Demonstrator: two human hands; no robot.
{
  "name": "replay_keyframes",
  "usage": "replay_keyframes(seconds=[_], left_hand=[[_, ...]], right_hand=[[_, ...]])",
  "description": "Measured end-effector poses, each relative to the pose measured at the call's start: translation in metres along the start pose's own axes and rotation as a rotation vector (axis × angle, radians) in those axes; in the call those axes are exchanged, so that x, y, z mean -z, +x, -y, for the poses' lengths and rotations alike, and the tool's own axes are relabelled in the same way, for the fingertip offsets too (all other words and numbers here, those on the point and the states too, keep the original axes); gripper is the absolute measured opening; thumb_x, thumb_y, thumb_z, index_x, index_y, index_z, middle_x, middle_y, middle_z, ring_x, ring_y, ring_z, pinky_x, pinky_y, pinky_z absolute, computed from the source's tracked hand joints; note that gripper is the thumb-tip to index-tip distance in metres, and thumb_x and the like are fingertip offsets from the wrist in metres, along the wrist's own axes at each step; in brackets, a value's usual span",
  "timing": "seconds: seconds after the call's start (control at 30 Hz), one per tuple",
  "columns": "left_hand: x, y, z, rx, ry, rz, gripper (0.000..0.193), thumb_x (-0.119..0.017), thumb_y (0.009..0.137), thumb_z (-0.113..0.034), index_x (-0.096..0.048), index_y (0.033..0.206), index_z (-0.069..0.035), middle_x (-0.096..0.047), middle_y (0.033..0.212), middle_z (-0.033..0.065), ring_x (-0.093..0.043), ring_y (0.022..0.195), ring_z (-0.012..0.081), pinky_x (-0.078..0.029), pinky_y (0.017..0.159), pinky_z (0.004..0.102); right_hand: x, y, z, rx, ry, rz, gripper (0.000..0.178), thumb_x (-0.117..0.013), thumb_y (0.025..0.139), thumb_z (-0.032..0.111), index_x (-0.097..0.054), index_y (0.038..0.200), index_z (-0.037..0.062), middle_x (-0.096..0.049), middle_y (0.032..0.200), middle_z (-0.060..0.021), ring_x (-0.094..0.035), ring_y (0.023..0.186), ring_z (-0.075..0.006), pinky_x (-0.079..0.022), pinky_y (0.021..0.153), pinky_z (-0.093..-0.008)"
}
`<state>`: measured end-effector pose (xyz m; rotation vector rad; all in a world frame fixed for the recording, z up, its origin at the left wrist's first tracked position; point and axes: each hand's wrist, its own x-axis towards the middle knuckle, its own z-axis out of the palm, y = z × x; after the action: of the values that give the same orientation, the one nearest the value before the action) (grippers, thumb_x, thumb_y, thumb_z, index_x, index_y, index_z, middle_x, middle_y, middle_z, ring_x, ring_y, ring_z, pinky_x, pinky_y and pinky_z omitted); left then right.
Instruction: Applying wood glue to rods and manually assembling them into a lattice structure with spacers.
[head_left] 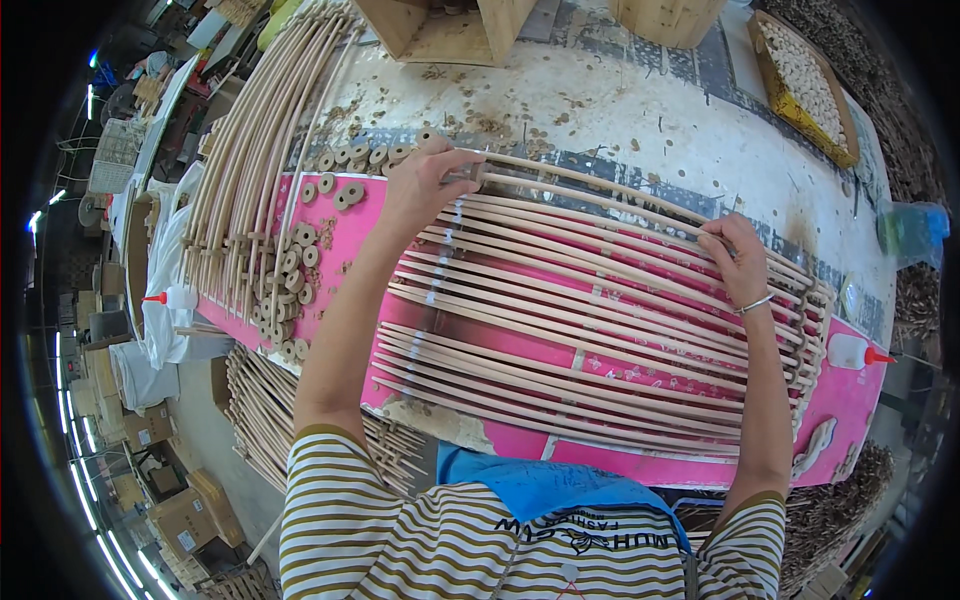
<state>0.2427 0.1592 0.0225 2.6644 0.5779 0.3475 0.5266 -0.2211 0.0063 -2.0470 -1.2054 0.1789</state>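
My left hand pinches a small brown wooden disc at the left end of a thin wooden rod, near the far edge of a pink sheet. Toward that rod's right part, my right hand closes thumb and fingers around it. Below both hands, many pale rods lie side by side across the pink sheet. Their right ends carry brown discs in a row. Loose round discs with centre holes are heaped left of my left forearm.
A bundle of disc-tipped rods leans at the left; more rods lie below the table edge. White bottles with red tips stand right and left. At the back are a wooden box and a tray of small pieces.
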Motion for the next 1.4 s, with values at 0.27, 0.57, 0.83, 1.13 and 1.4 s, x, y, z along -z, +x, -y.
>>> replay_keyframes(seconds=[0.27, 0.57, 0.83, 1.13, 1.4], left_hand=[[0.003, 0.003, -0.007, -0.011, -0.001, -0.021, 0.042, -0.084, 0.080, -0.024, -0.077, 0.121, -0.023, -0.066, 0.095, 0.0035, -0.071, 0.092, 0.0221, -0.055, 0.077, 0.0387], [0.035, 0.009, 0.007, 0.298, -0.604, -0.396, 0.034, -0.068, 0.102, -0.013, -0.070, 0.135, -0.007, -0.054, 0.079, -0.0041, -0.046, 0.068, 0.0059, -0.040, 0.061, 0.0235], [0.007, -0.001, 0.050, 0.273, -0.494, -0.304, 0.032, -0.074, 0.095, -0.011, -0.072, 0.127, -0.005, -0.055, 0.074, -0.0034, -0.047, 0.065, 0.0060, -0.040, 0.059, 0.0253], [0.020, 0.020, 0.047, 0.259, 0.042, -0.109, 0.051, -0.078, 0.085, -0.007, -0.070, 0.134, -0.014, -0.057, 0.087, 0.0049, -0.059, 0.077, 0.0212, -0.049, 0.073, 0.0355], [0.016, 0.038, 0.053, 0.251, 0.197, 0.010, 0.039, -0.080, 0.085, -0.016, -0.072, 0.123, -0.016, -0.069, 0.102, 0.0115, -0.070, 0.099, 0.0332, -0.055, 0.083, 0.0465]], right_hand=[[0.005, 0.001, 0.002, 0.050, -0.052, -0.025, 0.011, -0.075, 0.091, 0.011, -0.072, 0.096, 0.0009, -0.058, 0.084, -0.0087, -0.058, 0.084, -0.0252, -0.047, 0.076, -0.0355], [0.033, 0.055, -0.020, 0.046, 0.063, -0.114, 0.013, -0.073, 0.094, 0.012, -0.075, 0.102, 0.0019, -0.062, 0.087, -0.0071, -0.062, 0.083, -0.0192, -0.050, 0.075, -0.0305], [0.010, 0.105, -0.084, -0.066, 0.074, -0.072, 0.015, -0.076, 0.092, 0.014, -0.077, 0.103, 0.0044, -0.062, 0.086, -0.0038, -0.057, 0.078, -0.0147, -0.047, 0.074, -0.0274], [0.004, 0.111, -0.105, -0.032, -0.057, -0.031, 0.017, -0.076, 0.091, 0.018, -0.078, 0.102, 0.0064, -0.065, 0.087, -0.0073, -0.061, 0.084, -0.0204, -0.050, 0.079, -0.0328], [0.010, 0.100, -0.065, 0.215, -0.300, -0.296, 0.017, -0.078, 0.089, 0.021, -0.078, 0.100, 0.0081, -0.071, 0.093, -0.0096, -0.064, 0.092, -0.0241, -0.051, 0.084, -0.0389]])
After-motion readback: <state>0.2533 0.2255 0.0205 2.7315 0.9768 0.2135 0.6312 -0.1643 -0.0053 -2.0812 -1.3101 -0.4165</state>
